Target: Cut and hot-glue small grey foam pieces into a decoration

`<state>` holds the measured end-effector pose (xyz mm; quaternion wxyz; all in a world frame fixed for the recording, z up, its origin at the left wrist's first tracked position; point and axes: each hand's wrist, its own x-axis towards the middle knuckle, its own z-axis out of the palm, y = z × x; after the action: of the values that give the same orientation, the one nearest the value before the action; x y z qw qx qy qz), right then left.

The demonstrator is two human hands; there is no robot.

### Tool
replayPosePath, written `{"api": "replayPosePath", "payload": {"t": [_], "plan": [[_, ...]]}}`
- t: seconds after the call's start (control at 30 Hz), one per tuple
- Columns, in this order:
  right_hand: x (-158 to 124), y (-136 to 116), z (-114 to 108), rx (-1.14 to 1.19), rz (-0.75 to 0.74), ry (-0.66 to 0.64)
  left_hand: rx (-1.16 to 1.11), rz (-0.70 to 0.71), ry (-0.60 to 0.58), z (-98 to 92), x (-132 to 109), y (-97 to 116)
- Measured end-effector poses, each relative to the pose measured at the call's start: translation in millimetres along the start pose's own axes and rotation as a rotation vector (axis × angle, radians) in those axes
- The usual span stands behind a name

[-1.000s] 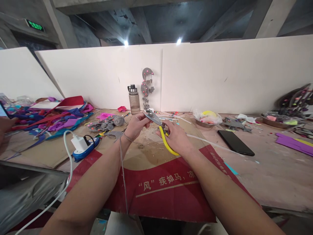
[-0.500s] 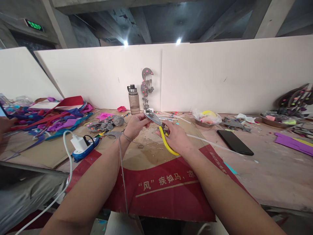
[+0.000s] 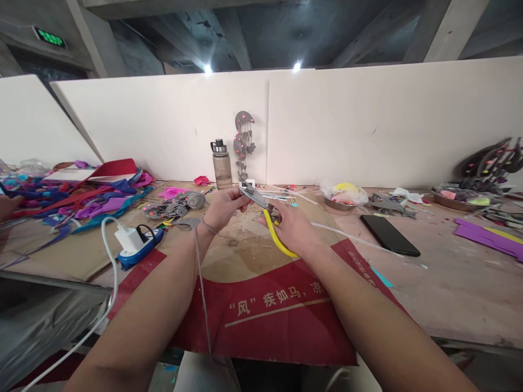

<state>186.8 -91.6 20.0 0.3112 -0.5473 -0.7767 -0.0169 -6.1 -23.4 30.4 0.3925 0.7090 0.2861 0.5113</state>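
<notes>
My right hand point(image 3: 293, 227) is closed round the yellow handle of a pair of scissors point(image 3: 273, 228), whose metal blades point(image 3: 254, 196) point up and left. My left hand point(image 3: 223, 207) is pinched at the blade tips, holding something small I cannot make out. A thin grey string point(image 3: 201, 283) loops my left wrist and hangs down toward the table's near edge. Both hands hover over a brown and red cardboard sheet point(image 3: 261, 305) with white characters on it.
A water bottle point(image 3: 221, 163) and a grey felt hanging ornament point(image 3: 243, 142) stand at the white back wall. Coloured felt scraps point(image 3: 81, 198), a power strip with white charger point(image 3: 137, 242), a black phone point(image 3: 389, 234) and metal bowls point(image 3: 341, 202) lie around. Another person's hand point(image 3: 7, 206) is at far left.
The view has tilted slightly, so everything sits a little lower and left. The hands and scissors keep almost the same pose.
</notes>
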Motion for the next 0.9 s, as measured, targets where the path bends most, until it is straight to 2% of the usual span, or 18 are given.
{"api": "replayPosePath", "payload": {"t": [0.27,0.9], "plan": [[0,-1,-1,-0.036,0.006,-0.001,-0.127,-0.022,0.018,1.0,2,1],[1,0,2,0.012,-0.038,0.009,-0.121,0.041,0.024,-4.3,6,-10]]}}
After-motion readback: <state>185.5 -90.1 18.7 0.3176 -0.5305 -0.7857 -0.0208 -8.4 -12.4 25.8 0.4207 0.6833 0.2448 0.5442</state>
